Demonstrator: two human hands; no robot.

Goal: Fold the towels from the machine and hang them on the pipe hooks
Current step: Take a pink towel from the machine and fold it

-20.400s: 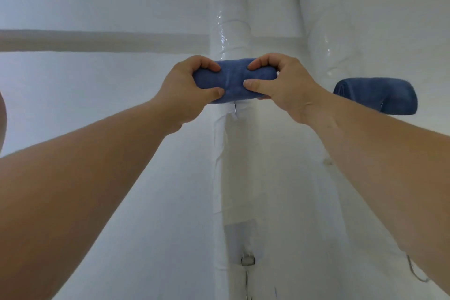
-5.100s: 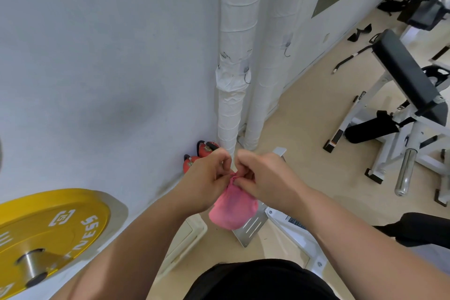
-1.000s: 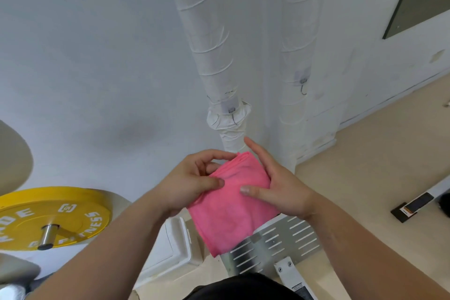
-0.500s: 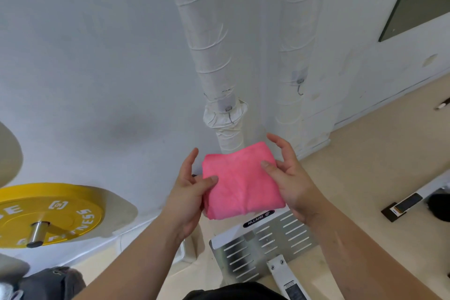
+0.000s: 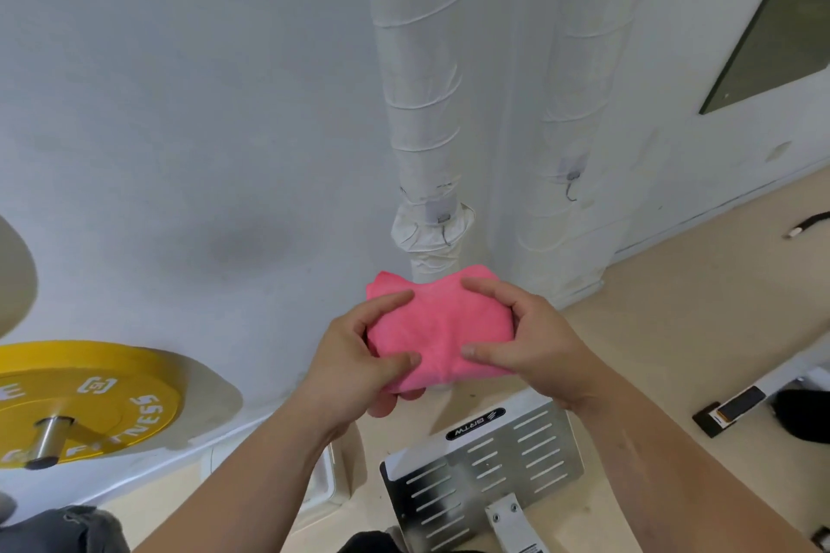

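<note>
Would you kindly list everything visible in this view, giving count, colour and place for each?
pink towel: one, pink, folded, held in front of the pipes
pipes: two, white-wrapped, upright against the wall
hooks: two, grey metal, one on each pipe, nothing hanging on them
weight plate: one, yellow, lower left on a metal bar
slotted plate: one, silver, below the hands
left hand: one, grips the towel's left side
right hand: one, grips the towel's right side

Our left hand: thumb and forefinger over, other fingers curled under the pink towel. Our right hand: thumb and forefinger pinching its opposite side. Our forearms: bare, converging forward.
</note>
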